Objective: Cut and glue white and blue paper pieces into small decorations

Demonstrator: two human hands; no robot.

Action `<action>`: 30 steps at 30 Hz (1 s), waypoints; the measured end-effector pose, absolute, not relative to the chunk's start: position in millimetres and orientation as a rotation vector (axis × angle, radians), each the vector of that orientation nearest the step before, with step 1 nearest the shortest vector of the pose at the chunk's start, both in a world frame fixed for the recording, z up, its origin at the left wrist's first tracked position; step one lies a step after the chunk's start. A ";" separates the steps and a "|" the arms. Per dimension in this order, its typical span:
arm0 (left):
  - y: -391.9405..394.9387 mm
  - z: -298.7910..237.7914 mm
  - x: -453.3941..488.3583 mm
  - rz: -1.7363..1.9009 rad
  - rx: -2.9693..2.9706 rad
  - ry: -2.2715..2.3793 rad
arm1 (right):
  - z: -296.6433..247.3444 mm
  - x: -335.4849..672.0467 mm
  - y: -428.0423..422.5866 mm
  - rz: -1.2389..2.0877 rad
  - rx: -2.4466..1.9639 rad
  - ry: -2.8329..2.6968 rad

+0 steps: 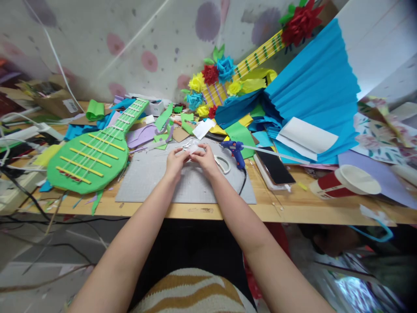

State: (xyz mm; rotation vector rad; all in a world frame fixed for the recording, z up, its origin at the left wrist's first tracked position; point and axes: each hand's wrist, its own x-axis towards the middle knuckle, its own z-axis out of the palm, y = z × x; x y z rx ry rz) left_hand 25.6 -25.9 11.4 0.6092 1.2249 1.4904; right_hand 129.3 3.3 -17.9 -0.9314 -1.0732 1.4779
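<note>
Above the grey mat (146, 178), my left hand (177, 162) and my right hand (205, 160) meet, fingers closed in a pinch. Between their fingertips is a small whitish, semi-clear piece (194, 148), too small to name for certain. Scissors with white handles (223, 164) lie just right of my right hand, their blades partly hidden. Farther right rests a blue glue gun (236, 152) with a black cord. Small white bits (186, 145) lie behind my left fingertips.
A green paper lute (89, 158) lies at left. Behind stand a flowered yellow instrument neck (260, 54) and blue crepe paper (321, 91). A phone (276, 166) and a tilted paper cup (345, 181) are at right. Paper scraps (143, 132) crowd the back.
</note>
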 end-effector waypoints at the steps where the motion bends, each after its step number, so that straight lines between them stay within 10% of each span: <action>1: -26.2 11.8 26.3 1.504 0.618 1.229 | -18.4 129.6 3.9 1.468 -0.940 -1.081; 30: -23.4 11.5 28.0 1.483 0.725 1.378 | -4.4 136.7 4.2 1.319 -1.056 -1.030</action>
